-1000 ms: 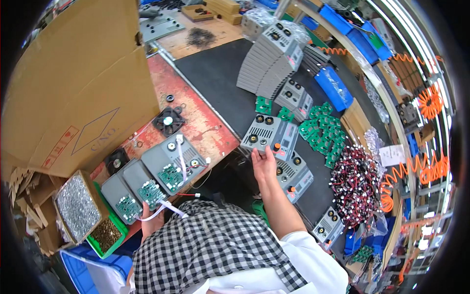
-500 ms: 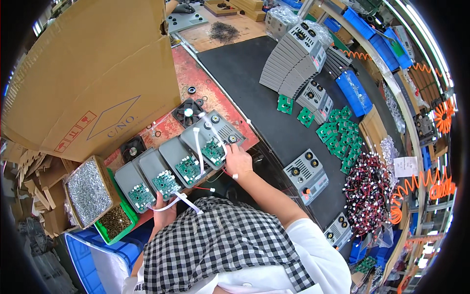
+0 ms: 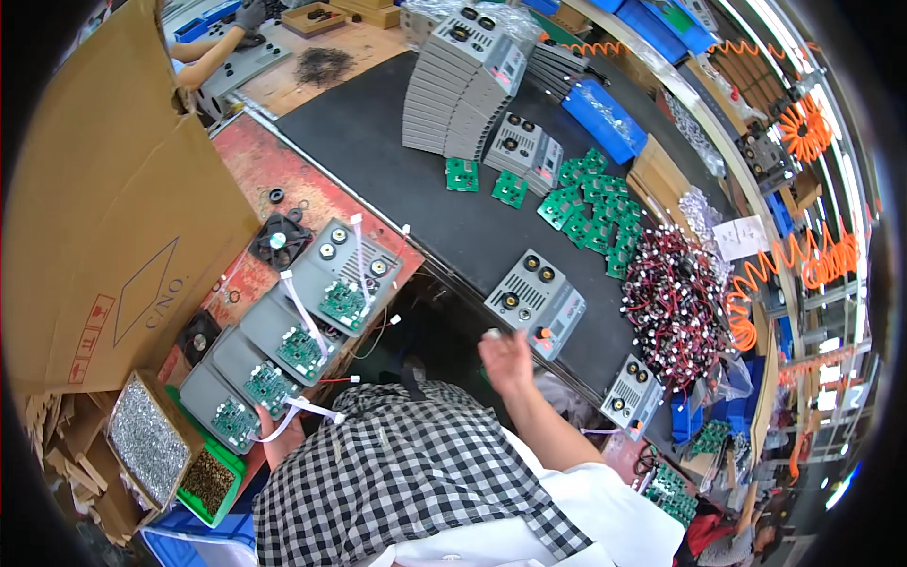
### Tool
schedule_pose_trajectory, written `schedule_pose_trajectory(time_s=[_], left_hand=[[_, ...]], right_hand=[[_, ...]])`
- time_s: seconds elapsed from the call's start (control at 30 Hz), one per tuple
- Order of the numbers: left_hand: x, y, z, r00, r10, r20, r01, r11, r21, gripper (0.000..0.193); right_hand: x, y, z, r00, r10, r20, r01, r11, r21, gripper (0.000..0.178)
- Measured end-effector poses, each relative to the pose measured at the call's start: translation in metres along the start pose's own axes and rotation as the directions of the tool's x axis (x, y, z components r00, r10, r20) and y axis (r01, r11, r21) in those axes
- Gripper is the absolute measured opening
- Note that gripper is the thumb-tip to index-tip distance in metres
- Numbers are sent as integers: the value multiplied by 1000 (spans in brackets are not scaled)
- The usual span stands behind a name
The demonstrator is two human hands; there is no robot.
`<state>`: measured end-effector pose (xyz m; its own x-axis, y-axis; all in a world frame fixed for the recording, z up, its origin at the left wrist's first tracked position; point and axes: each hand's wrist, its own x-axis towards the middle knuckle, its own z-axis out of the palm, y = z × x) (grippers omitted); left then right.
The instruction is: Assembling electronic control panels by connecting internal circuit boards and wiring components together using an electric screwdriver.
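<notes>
My left hand [image 3: 286, 437] is at the near edge of a row of grey plastic panels, its thumb against the edge of a panel [image 3: 225, 364] and its other fingers mostly hidden. Each panel in the row carries a green circuit board [image 3: 269, 386]; white ribbon cables [image 3: 300, 312] rise from some of them. A white cable with a connector [image 3: 316, 409] passes over my left hand. To the right, my right hand [image 3: 507, 364] is raised with fingers apart, nothing plainly in it. It is just short of a grey panel with black knobs and one orange knob [image 3: 537, 302] on the black belt.
A tall carton [image 3: 113, 217] stands at left, above a box of silvery screws [image 3: 156, 439] and a green bin [image 3: 210, 487]. Stacked grey panels [image 3: 453, 94], loose green boards [image 3: 595, 208] and a heap of red-black wires [image 3: 675, 302] lie on the belt. A co-worker's arm [image 3: 213, 59] reaches in at the far left.
My view has swung to the right. My right hand has left the panel at the row's far end and moved over to the belt. My left hand stays by the row.
</notes>
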<state>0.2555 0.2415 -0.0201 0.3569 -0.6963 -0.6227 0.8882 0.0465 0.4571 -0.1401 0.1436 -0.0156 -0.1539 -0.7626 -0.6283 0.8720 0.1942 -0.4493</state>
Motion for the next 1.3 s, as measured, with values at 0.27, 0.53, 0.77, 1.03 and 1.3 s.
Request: schedule_pose_trajectory(time_s=[0.27,0.53,0.77,1.03,1.3], left_hand=[[2,-2,5,1000,23,21,-23,999,-26,49],[-7,-2,8,997,72,13,-71,997,-34,39],[-6,-4,9,989,90,115,-92,996,12,39],[-4,-7,10,986,130,101,-128,991,-24,35],[20,-5,-23,998,43,40,-39,995,-88,40]], right_hand=[[12,-18,17,948,-237,-211,282,934,220,21],[-25,-17,98,793,-600,103,551,636,-540,27],[54,2,169,231,-233,945,747,-580,-325,26],[102,42,170,282,79,956,705,-693,-151,20],[41,4,122,432,-203,879,657,-597,-461,48]])
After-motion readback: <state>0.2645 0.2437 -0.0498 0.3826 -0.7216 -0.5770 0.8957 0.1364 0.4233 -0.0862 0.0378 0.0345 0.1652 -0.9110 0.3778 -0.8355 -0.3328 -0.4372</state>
